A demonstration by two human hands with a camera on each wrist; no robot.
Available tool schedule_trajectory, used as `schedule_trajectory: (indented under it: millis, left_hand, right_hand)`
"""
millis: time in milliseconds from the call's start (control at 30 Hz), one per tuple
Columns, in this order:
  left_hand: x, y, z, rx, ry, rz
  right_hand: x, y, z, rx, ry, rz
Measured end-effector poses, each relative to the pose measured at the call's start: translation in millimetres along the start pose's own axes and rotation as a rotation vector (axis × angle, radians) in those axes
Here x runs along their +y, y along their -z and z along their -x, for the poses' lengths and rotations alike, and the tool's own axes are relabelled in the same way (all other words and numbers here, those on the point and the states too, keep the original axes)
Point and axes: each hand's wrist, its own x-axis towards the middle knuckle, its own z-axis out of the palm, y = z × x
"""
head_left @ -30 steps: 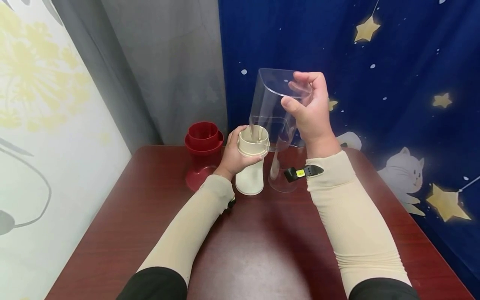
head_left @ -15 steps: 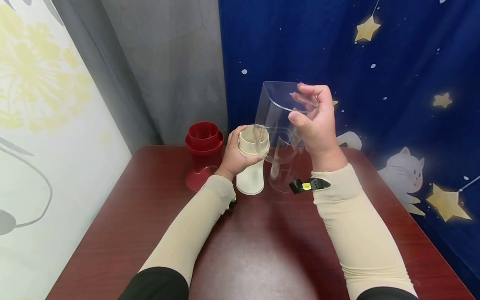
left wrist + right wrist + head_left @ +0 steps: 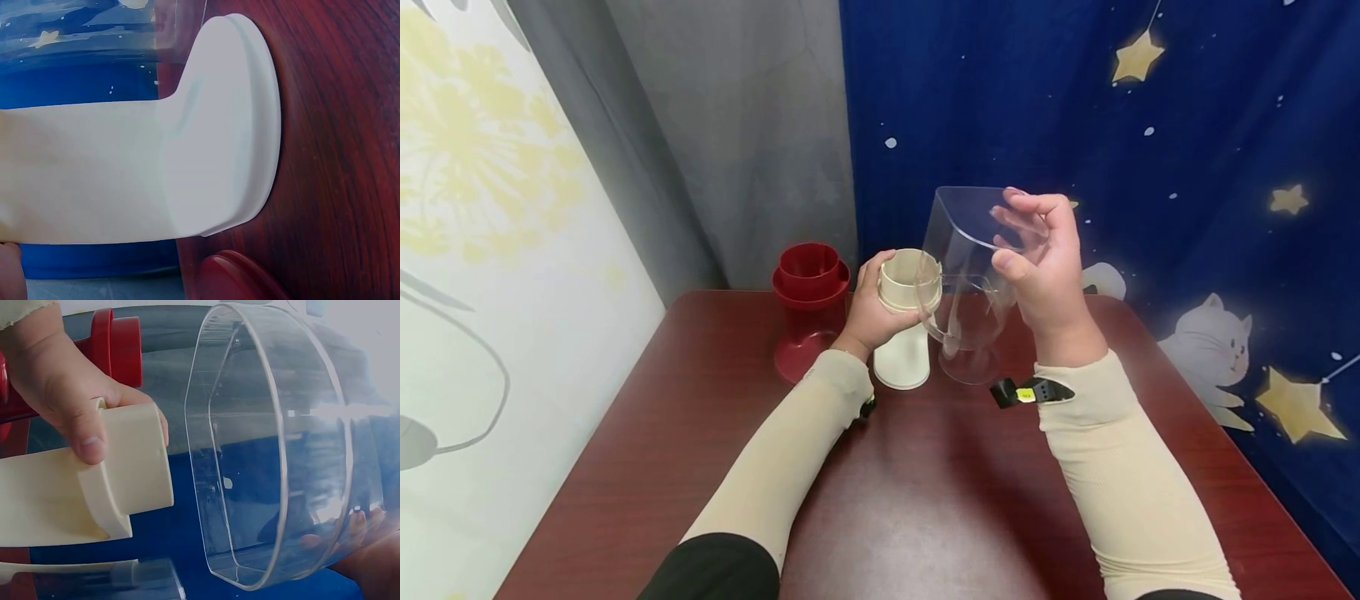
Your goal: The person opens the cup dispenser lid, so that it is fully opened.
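Note:
My left hand point(image 3: 874, 312) grips a cream plastic piece point(image 3: 901, 362) just below its round, open-topped collar. It stands upright on the table; in the left wrist view its widened foot point(image 3: 219, 137) rests on the wood. Held in the air to its right is a clear plastic container point(image 3: 953, 250). My right hand point(image 3: 1048, 267) holds that container near its top edge, thumb on the near side, fingers on the far side. Seen from the right wrist, the container's wide rim point(image 3: 278, 437) faces the cream collar point(image 3: 140, 462), with a gap between them.
Left of the cream piece stands a red piece point(image 3: 808, 321) of similar shape. A clear flared piece point(image 3: 967, 367) stands to the right, partly behind the held container. Curtains point(image 3: 760, 150) hang behind the reddish-brown table point(image 3: 880, 500).
My right hand has moved down and to the right with the clear container, which has shifted off to the right of the cream collar. The left hand stays in place on the cream piece.

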Motion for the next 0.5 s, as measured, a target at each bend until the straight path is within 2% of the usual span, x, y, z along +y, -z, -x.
schedule_trajectory:
  millis: [200, 500]
  left_hand:
    - [0.7, 0.1, -0.5, -0.001, -0.001, -0.003]
    - [-0.1, -0.7, -0.2, 0.009, -0.027, -0.014]
  right_hand:
    - [2.3, 7.0, 11.0, 0.016, -0.027, -0.045]
    - [6.9, 20.9, 26.4, -0.014, -0.034, -0.072]
